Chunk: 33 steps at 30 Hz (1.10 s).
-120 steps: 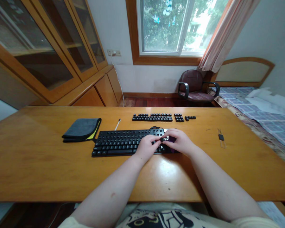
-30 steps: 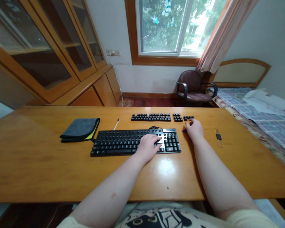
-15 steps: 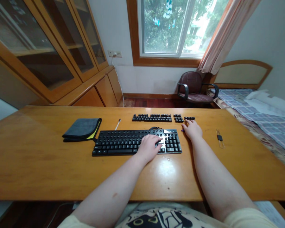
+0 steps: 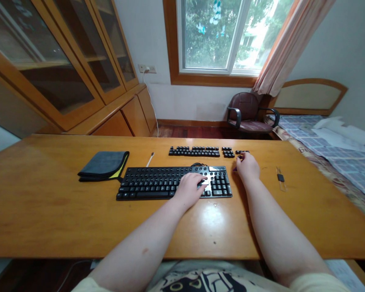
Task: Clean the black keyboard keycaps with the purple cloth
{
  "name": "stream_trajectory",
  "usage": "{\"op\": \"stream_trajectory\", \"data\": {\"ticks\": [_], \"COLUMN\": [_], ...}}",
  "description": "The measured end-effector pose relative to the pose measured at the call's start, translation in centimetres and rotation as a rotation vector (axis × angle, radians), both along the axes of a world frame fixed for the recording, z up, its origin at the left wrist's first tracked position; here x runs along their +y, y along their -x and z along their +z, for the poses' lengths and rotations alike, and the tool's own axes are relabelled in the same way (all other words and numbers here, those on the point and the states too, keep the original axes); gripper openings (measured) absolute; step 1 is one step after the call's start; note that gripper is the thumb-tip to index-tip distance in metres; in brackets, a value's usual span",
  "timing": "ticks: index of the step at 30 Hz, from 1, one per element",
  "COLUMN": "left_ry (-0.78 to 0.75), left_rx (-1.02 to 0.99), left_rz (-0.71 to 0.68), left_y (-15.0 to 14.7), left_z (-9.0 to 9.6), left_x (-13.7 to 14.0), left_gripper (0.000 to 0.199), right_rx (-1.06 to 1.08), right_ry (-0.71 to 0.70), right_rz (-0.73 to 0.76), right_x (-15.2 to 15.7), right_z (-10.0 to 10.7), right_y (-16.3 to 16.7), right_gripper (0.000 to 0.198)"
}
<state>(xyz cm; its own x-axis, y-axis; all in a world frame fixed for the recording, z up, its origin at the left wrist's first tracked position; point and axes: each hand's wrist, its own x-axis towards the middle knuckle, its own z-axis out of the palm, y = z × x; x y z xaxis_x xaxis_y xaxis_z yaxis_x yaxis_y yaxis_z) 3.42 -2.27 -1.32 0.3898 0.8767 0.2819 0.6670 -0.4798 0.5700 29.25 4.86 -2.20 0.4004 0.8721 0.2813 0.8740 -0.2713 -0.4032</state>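
Rightmost keycaps (image 4: 238,152) now partly behind right hand (image 4: 248,165)

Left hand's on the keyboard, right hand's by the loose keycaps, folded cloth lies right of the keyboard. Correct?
Not quite: the folded cloth lies left of the keyboard, as the head view shows. The rest holds: left hand on the keyboard, right hand by the loose keycaps.

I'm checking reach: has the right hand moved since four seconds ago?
Yes: against the desk, the right hand went from over the keyboard rightward and forward, to the right end of the keycaps.
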Motion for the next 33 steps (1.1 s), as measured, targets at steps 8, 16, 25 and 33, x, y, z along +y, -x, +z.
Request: {"op": "stream_trajectory", "data": {"ticks": [8,16,25,33], "left_ry": [-0.031,-0.085,-0.118,-0.136], "left_rx": [-0.146,-0.27,-0.352,-0.438], "left_rz": [0.004,0.016,0.015,0.043], "left_y": [0.1,0.0,0.2,0.2], "left_z": [0.1,0.5,0.2,0.3], "left_x": [0.0,-0.2,-0.1,-0.1], "left_gripper": [0.025,0.022,0.02,0.008], "right_rx": [0.288,0.915,0.949,0.941], "right_ry": [-0.289,-0.07,-0.113,-0.075], "right_rz": [0.34,0.741,0.897,0.923], "right_x": [-3.6,-5.4,-5.7,-5.9], "right_z": [3.3,2.4,2.4,2.9], "right_y": [3.6,8.0,9.1,8.8], "right_gripper": [0.035,0.027,0.018,0.015]}}
